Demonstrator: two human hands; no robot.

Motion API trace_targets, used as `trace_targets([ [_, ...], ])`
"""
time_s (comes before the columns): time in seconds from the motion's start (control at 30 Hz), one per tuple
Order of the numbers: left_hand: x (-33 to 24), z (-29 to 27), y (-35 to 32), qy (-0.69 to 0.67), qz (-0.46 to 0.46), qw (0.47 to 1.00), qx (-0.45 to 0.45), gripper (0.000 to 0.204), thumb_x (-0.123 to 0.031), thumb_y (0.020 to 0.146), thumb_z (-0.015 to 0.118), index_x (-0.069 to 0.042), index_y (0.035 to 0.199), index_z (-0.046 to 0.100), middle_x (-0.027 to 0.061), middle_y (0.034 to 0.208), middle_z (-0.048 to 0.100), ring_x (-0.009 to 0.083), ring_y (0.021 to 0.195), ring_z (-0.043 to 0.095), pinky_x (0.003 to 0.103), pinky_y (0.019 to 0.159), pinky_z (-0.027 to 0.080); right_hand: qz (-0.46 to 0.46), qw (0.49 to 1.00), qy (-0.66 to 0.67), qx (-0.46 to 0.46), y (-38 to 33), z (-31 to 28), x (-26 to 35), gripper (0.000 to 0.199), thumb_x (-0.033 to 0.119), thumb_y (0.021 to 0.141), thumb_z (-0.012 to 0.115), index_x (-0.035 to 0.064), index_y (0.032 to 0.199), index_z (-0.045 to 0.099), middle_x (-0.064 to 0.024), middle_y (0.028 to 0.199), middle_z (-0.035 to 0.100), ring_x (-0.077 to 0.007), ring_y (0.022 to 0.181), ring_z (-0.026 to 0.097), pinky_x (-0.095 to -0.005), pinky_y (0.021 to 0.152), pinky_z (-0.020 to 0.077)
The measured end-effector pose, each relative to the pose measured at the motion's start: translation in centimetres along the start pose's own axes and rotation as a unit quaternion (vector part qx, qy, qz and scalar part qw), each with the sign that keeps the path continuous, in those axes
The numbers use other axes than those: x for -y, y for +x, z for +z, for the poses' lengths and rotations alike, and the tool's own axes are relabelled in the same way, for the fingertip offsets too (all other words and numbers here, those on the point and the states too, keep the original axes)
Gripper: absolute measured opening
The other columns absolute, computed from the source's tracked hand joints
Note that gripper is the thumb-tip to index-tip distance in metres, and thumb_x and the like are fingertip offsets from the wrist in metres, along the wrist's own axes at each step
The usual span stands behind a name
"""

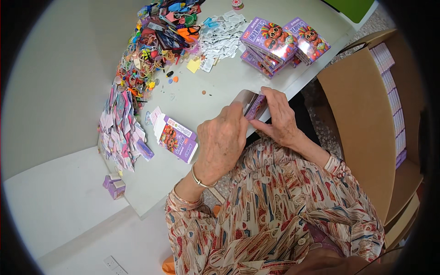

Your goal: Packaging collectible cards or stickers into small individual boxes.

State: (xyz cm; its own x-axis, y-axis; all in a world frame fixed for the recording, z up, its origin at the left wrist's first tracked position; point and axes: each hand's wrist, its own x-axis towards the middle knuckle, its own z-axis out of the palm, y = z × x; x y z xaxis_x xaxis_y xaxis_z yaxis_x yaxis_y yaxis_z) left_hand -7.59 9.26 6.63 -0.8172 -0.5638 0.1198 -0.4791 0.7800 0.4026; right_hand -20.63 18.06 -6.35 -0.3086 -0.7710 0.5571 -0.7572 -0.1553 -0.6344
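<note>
Both hands hold a small purple carton (256, 107) at the table's front edge, its grey inner flap raised. My right hand (280, 120) grips its right side, thumb below and fingers on top. My left hand (222, 140) is closed at its left side, fingertips at the flap and partly hidden behind the back of the hand. Left of my left hand, a flat purple carton (176, 139) with an unfolded white flap lies on the table. Beyond my right hand stand several finished purple boxes (270, 39) in a stack, with a cartoon picture on their fronts.
Small colourful toys and bands (146, 57) heap along the wall, beside white paper packets (224, 34) and pink-purple leaflets (121, 123). A yellow paper square (193, 65) lies near them. On my right stands a big brown cardboard box (357, 101) with rows of purple boxes inside.
</note>
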Motion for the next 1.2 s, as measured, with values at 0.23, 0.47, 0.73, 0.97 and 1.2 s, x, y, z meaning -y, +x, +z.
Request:
trace_targets([
  [0.23,0.2,-0.1,0.0,0.025,0.01,0.999,0.029,0.008,-0.006,0.087,0.057,-0.001,0.085,0.051,0.0166,0.074,0.062,0.0372,0.061,0.063,0.045,0.051,0.048,0.004,1.0,-0.007,0.0,0.0,0.1,0.3,0.088,0.013,0.062,0.085,-0.0071,0.134,0.038,-0.0238,0.125,0.052,-0.0407,0.11,0.054,-0.043,0.09,0.0486],
  [0.47,0.5,0.0,0.2,-0.027,-0.005,0.999,0.032,0.008,-0.007,0.087,0.057,-0.001,0.085,0.052,0.0167,0.075,0.064,0.037,0.06,0.062,0.044,0.052,0.048,-0.014,1.0,-0.008,0.006,-0.3,0.2,0.1,0.088,0.014,0.062,0.085,-0.0078,0.134,0.038,-0.025,0.128,0.05,-0.0413,0.112,0.053,-0.0436,0.091,0.0485],
  [0.73,0.4,0.6,0.3,0.003,-0.007,1.0,0.006,0.008,-0.008,0.086,0.062,-0.002,0.092,0.061,0.0179,0.063,0.061,0.0357,0.057,0.061,0.042,0.052,0.046,-0.019,1.0,-0.007,-0.002,-0.1,0.1,0.2,0.087,0.013,0.063,0.084,-0.0081,0.134,0.038,-0.0256,0.127,0.051,-0.0422,0.112,0.053,-0.0438,0.091,0.0485],
  [0.97,0.0,0.8,0.1,0.012,0.018,1.0,-0.016,0.01,-0.007,0.085,0.06,-0.001,0.088,0.053,0.0145,0.074,0.061,0.033,0.056,0.061,0.039,0.047,0.046,-0.016,1.0,-0.011,-0.008,-0.2,0.1,0.3,0.087,0.013,0.063,0.085,-0.0079,0.133,0.039,-0.0248,0.126,0.051,-0.0412,0.112,0.053,-0.044,0.091,0.0486],
  [1.2,-0.9,-2.7,-1.4,-0.039,-0.003,0.994,-0.103,0.011,-0.001,0.082,0.062,-0.002,0.092,0.058,0.0117,0.071,0.058,0.026,0.053,0.058,0.034,0.045,0.042,-0.004,0.999,0.051,0.014,-0.1,-0.3,0.5,0.084,0.013,0.061,0.086,-0.0066,0.13,0.042,-0.0225,0.123,0.053,-0.0393,0.109,0.055,-0.0427,0.09,0.0482],
])
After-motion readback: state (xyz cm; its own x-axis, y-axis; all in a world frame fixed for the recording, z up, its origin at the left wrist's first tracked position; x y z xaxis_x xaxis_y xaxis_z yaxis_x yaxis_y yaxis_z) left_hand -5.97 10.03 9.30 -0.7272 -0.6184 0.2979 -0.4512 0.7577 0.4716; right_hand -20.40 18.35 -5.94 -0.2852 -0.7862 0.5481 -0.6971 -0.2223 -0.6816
